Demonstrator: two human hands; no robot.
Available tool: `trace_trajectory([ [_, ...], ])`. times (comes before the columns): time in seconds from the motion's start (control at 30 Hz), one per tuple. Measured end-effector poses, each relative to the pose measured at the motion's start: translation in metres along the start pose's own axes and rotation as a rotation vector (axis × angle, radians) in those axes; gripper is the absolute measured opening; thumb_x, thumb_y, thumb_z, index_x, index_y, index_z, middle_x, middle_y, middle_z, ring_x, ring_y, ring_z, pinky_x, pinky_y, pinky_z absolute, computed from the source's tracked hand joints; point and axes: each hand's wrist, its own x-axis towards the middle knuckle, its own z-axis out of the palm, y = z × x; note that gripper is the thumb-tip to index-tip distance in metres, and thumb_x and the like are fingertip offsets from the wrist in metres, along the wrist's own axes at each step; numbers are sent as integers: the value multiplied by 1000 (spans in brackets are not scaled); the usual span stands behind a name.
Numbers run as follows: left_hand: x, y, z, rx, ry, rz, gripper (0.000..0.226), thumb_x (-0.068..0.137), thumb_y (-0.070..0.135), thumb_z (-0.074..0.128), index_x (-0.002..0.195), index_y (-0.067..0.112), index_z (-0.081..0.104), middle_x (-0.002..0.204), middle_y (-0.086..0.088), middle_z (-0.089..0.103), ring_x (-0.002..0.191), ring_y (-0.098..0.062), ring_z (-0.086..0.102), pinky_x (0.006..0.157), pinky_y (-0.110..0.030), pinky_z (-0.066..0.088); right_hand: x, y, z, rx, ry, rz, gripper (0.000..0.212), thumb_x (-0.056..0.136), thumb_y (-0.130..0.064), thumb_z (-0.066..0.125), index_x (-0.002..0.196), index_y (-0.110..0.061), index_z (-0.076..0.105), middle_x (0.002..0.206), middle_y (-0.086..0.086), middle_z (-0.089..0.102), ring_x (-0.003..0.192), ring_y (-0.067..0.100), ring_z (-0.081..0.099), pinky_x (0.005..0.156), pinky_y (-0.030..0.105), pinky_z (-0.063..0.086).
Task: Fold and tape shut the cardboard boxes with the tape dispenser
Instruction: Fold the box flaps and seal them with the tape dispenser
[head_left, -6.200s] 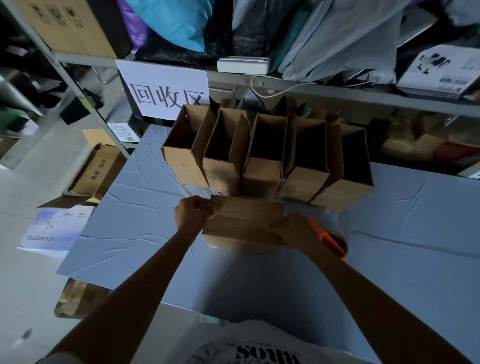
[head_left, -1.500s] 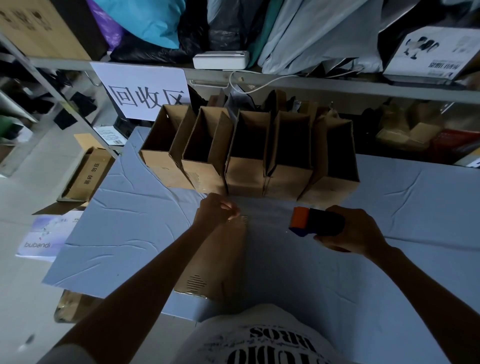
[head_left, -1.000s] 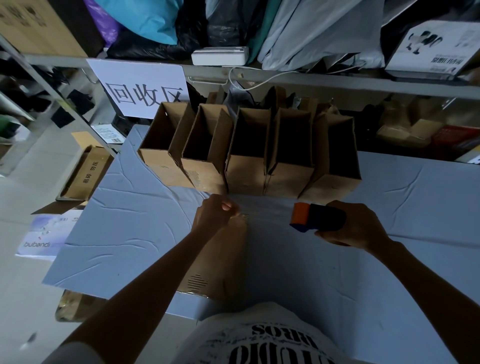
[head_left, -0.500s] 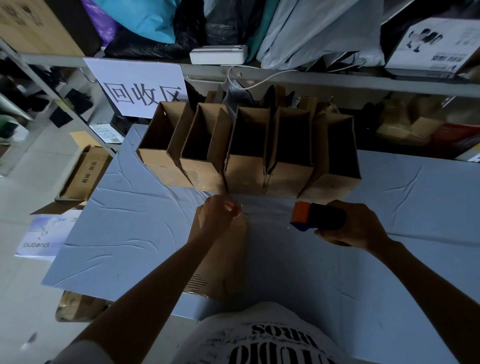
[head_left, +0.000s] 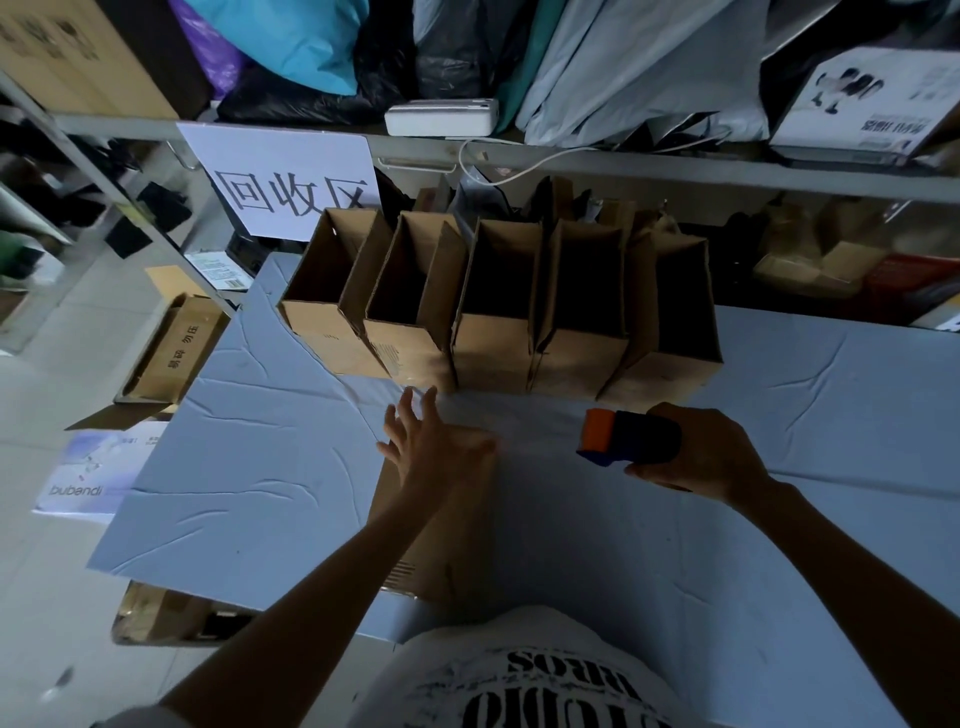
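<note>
Box (head_left: 460, 545): lies on the table (head_left: 249, 483) near its front edge, under the left forearm.
Left hand (head_left: 434, 449): fingers spread wide, palm on the box's far end.
Right hand (head_left: 714, 457): wrapped round the dispenser (head_left: 621, 436), just right of the box, above the table.
Row (head_left: 493, 353): five open boxes standing side by side beyond the hands.
Sign (head_left: 291, 182): white, hanging from the shelf (head_left: 675, 169) behind.

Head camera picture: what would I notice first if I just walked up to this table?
Probably the five open cardboard boxes standing in a row at the far side of the blue table. Nearer, the right hand grips an orange and dark tape dispenser, while the left hand spreads its fingers over a box lying in front. A big white sign hangs behind the row.
</note>
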Motion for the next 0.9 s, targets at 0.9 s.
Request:
trace_trajectory([
  [0.9,20,-35,-39,-793,-592,-78,102,75,-6,70,149,34,12,157,-8,13,143,-34,19,114,-48,26,15,-63,12,38,-4,18,49,59,-71,70,90,-36,59,66,-21,47,67,5,50,55,12,26],
])
